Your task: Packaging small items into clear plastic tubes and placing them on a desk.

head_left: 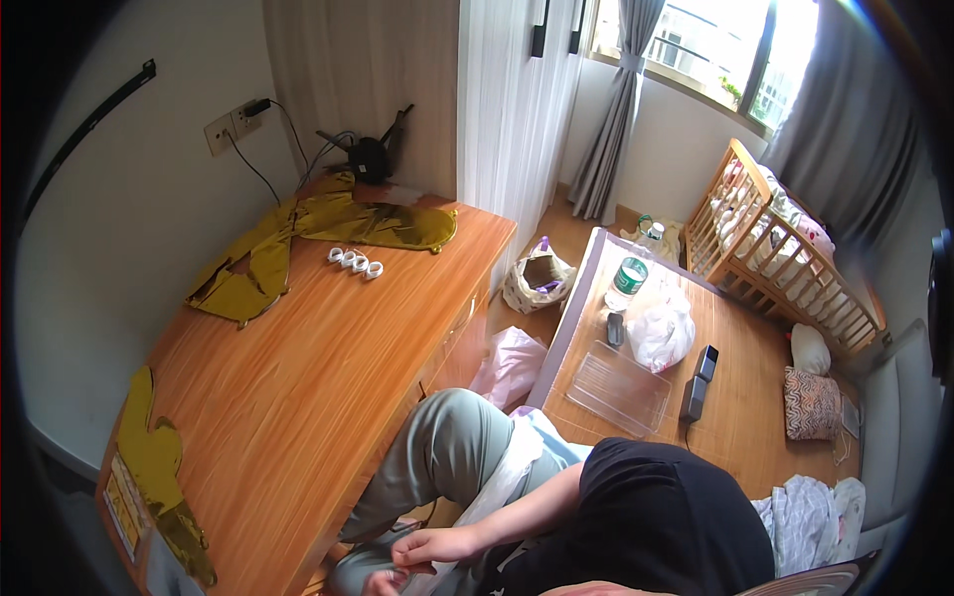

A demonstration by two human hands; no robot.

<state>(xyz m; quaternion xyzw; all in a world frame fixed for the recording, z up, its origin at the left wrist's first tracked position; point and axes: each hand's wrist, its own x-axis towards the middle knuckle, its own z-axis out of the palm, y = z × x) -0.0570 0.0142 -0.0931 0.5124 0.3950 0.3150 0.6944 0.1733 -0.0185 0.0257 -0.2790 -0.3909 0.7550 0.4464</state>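
Black short-sleeved shirt [656, 517] nearest lens, filling lower frame. Right hand [429, 545] being held low beside grey-green trousered knee [447, 452], fingers curled inward; whether anything is being pinched cannot be told. Left hand [383, 580] just below it, mostly cut by frame edge, state cannot be told. Crumpled white plastic sheet [517, 462] being draped over lap, just above right hand. Judgement: hands being kept close together; wooden desk [298, 377] well above hand being left untouched.
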